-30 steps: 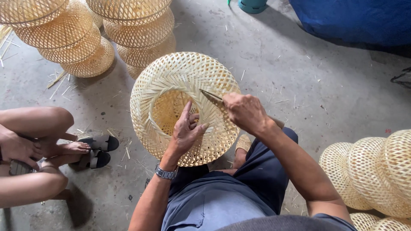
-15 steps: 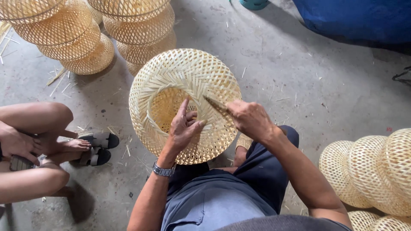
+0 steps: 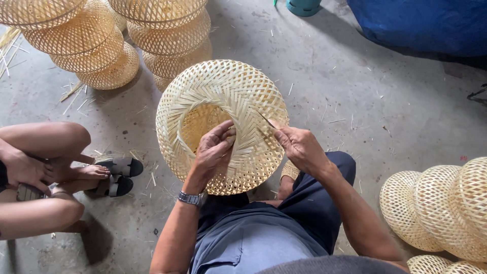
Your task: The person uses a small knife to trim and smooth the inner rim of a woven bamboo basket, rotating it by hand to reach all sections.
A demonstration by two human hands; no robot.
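Observation:
A round woven bamboo basket (image 3: 223,96) rests tilted on my lap with its open mouth facing up. My left hand (image 3: 215,147) lies on its near rim, fingers pinching the weave at the mouth's edge. My right hand (image 3: 300,146) grips a thin dark-tipped tool (image 3: 267,122) whose point is pushed into the weave on the right side of the rim. A metal watch (image 3: 192,199) sits on my left wrist.
Stacks of similar woven baskets (image 3: 127,35) stand at the top left, and more baskets (image 3: 446,208) lie at the right. Another person's legs and sandalled feet (image 3: 114,175) are at the left. A blue tarp (image 3: 426,23) covers the top right. Bamboo slivers litter the concrete floor.
The basket has turned and tipped slightly towards me. My left hand has slid onto the near rim and my right hand with the tool has moved lower on the right rim.

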